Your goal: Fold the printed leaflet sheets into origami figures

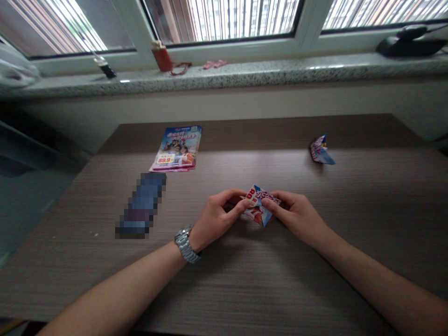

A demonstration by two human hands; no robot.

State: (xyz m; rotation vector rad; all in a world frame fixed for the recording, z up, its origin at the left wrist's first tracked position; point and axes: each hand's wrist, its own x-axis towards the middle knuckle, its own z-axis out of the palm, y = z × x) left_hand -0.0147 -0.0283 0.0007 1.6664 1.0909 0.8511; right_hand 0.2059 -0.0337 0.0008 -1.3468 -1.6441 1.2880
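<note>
Between my two hands is a small folded paper flyer [261, 215], printed in red, white and blue, held just over the table in the middle of the view. My left hand [221, 212], with a metal watch [188, 243] at the wrist, pinches its left edge between thumb and fingers. On the opposite edge my right hand [294, 210] grips the paper, thumb on top. The fingers beneath the paper are partly hidden. Farther back on the right stands another folded paper piece [321, 150] in similar colours.
A stack of printed flyers [178, 147] lies at the back left of the wooden table [224, 289]. Nearer me is a pixelated dark, phone-like shape [142, 205]. Along the stone windowsill [262, 77] sit a red container [162, 57], a pink item [214, 64] and a black object [411, 43].
</note>
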